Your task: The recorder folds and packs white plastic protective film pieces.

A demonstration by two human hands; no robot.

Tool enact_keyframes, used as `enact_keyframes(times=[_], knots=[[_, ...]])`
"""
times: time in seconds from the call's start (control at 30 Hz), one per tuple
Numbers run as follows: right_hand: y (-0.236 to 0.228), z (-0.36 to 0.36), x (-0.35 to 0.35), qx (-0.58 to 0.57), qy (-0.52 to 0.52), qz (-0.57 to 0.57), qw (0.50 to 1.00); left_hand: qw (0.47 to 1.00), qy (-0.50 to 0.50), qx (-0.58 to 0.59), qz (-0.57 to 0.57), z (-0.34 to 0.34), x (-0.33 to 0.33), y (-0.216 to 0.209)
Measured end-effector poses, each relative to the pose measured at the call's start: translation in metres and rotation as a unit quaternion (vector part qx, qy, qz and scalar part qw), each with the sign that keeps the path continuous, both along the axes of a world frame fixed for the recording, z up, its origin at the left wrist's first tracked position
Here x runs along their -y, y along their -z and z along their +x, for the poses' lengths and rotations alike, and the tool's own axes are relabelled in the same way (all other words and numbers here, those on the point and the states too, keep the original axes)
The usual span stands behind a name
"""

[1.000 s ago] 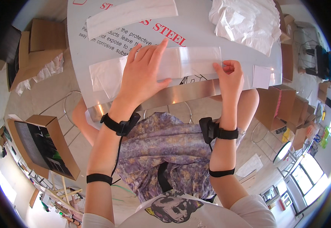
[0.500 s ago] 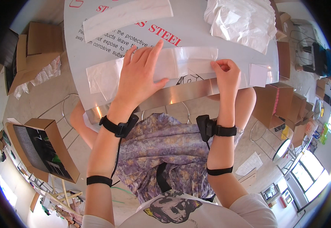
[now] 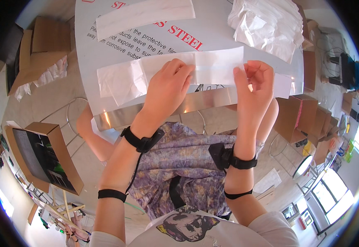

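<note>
Translucent plastic strip lies across upper ctr of frame on grey table, w/ a 2nd strip at upper L & a white plastic stack at upper R. L hand, nr ctr, has fingers bunched on strip's mid, thumb close in; R hand, R of ctr, thumb at strip's R end, fingers curled; can't tell if either's pinching.
</note>
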State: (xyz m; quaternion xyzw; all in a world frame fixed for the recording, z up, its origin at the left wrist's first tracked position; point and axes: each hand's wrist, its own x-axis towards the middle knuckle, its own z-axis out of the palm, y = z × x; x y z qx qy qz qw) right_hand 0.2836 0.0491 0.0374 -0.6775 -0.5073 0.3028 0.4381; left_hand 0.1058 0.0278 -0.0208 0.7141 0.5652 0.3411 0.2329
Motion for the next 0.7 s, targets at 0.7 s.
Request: enact_keyframes(times=[0.7], knots=[[0.014,-0.056,0.03,-0.177,-0.117,0.04,0.977,0.891,-0.22,0.28,-0.281,-0.037,-0.007,-0.045]])
